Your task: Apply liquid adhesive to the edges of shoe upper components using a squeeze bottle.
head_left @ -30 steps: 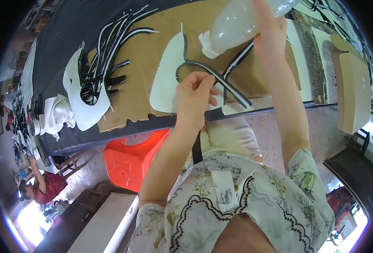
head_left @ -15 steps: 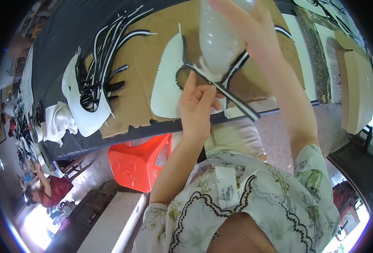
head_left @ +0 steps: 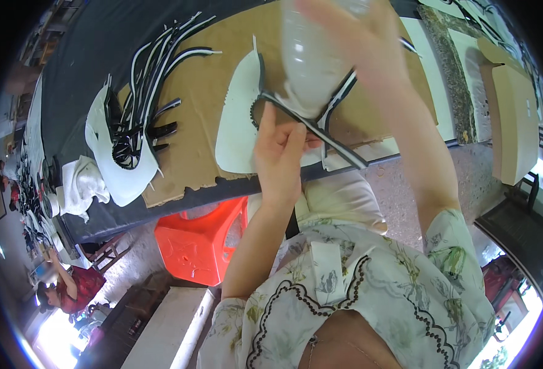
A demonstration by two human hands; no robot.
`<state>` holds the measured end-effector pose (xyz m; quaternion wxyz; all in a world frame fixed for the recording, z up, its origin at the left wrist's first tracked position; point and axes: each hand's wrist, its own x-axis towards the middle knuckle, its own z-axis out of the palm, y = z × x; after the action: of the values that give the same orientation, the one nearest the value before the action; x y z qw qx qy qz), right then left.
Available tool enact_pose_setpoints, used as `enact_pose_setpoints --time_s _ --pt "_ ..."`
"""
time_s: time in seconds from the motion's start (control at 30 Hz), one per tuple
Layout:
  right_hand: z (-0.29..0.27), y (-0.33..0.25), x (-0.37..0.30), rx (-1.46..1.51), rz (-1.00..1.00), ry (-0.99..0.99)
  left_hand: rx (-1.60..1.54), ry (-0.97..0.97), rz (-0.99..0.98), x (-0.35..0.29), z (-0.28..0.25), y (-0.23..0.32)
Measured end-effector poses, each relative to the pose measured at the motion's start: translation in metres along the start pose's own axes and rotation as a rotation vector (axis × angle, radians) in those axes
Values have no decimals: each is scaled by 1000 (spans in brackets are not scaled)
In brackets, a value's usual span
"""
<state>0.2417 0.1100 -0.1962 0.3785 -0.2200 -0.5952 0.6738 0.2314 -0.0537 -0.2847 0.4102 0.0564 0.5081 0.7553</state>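
Observation:
Below the middle of the cardboard, my left hand (head_left: 279, 154) is closed in a pinch on a black strap with a white stripe (head_left: 340, 148). The strap slants down to the right from a flat white piece (head_left: 234, 132) with a curved, toothed cut-out. My index finger points up along that cut-out. A translucent whitish plastic container (head_left: 311, 77), narrower at its lower end, stands over the strap. Up at the top, my right hand (head_left: 369, 46) overlaps the container's upper right side. Its fingers are smeared by motion, so their grip is unclear. Another striped strap (head_left: 343, 89) shows beside the container.
Left on the brown cardboard (head_left: 185, 147) lies a second white piece (head_left: 124, 187) with a bundle of striped straps (head_left: 151, 80). A crumpled white cloth (head_left: 84, 184) sits at the table's left edge. A red stool (head_left: 191, 246) stands below; an open carton (head_left: 508, 117) is at right.
My right hand shifts slightly and blurs more near the top of the container. My left hand keeps its pinch on the strap. The whole view has shifted a little.

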Motion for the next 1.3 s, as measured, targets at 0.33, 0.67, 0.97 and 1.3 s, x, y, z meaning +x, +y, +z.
enact_pose_setpoints --time_s 0.33,0.67,0.97,1.3 --pt "-66 -19 -71 -380 -148 142 18 25 -13 5 10 8" --pt "-94 -9 -111 -152 -270 387 -25 104 -6 4 16 17" --pt "-99 -9 -113 5 -371 694 -61 114 52 4 27 11" --pt "-122 -30 -116 91 -408 634 -223 142 38 13 37 -2"
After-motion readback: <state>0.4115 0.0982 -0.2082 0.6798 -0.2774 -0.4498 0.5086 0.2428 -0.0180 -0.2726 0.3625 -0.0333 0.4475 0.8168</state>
